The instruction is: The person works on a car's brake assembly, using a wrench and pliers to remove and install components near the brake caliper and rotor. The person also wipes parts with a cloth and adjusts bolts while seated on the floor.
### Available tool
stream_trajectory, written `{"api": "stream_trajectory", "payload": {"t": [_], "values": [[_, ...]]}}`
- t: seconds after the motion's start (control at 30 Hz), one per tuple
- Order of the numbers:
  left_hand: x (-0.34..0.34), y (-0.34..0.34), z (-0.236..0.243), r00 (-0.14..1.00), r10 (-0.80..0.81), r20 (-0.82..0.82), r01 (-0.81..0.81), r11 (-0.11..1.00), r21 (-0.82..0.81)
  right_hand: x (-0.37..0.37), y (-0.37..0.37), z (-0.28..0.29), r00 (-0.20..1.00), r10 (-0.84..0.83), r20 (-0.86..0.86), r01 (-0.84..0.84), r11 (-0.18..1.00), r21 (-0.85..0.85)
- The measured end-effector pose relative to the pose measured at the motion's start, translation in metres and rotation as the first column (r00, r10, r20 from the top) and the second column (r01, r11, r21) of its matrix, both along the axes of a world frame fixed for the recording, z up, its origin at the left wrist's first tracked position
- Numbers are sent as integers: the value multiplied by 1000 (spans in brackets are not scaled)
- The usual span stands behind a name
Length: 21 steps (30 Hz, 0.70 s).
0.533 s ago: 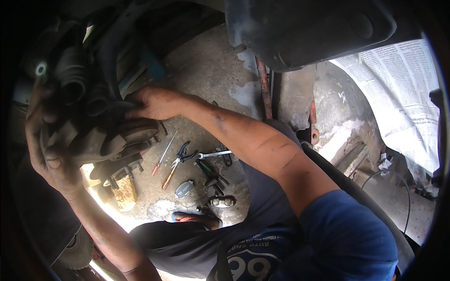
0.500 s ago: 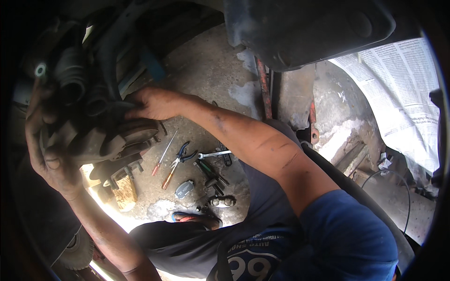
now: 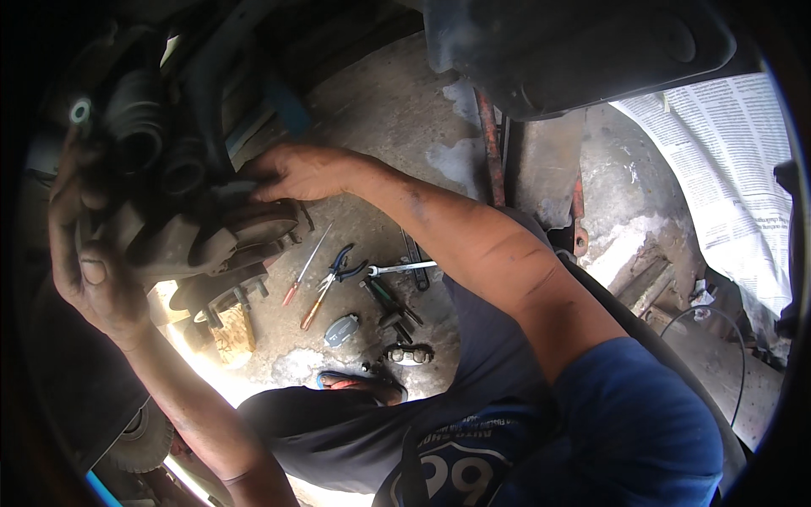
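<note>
The brake caliper point(image 3: 173, 241), a dark casting with two round cylinders on its far side, sits at the far left of the scene, between the person's hands and deep in the shadow of the vehicle. The left hand point(image 3: 100, 291) is wrapped round its left end, thumb on the near face and fingers stretched along the outer side, gripping it. Just beyond those fingers shows a small pale ring point(image 3: 80, 111). The right hand point(image 3: 300, 173) reaches across to the right end, thumb and fingers bent; its fingertips vanish in the dark, so I cannot tell whether they close on anything.

Good handling here probably means letting the left palm take the weight, with steady thumb pressure so the casting does not tilt, while the right hand makes small, feeling adjustments. Fingers are best kept clear of the edges, where a slip could pinch them.

Near the caliper, threaded studs point(image 3: 240, 295) jut out, with a wooden block point(image 3: 234, 340) by them. Farther right on the concrete lie a red-handled screwdriver point(image 3: 291, 292), blue-handled pliers point(image 3: 345, 272) and a wrench point(image 3: 397, 269). A newspaper sheet point(image 3: 718, 169) hangs at the far right.
</note>
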State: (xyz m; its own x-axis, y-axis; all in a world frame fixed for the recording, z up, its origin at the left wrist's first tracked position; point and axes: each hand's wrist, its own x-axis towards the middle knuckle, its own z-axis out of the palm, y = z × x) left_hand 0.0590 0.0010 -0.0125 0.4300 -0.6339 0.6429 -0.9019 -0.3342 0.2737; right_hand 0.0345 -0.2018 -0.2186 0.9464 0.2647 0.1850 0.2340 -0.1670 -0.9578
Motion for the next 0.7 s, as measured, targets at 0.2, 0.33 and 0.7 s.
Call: {"api": "stream_trajectory", "payload": {"t": [0.2, 0.33, 0.7], "values": [[-3, -3, 2, 1000, 24, 13, -24, 1000, 7, -1, -3, 0, 997, -5, -72, 12, 995, 101], [0, -5, -4, 999, 34, 12, -34, 999, 6, -5, -10, 14, 992, -18, -122, 5, 994, -105], [6, -2, -4, 1000, 0, 18, 0, 1000, 24, 6, -3, 8, 972, -232, -29, 233, 966, 111]]}}
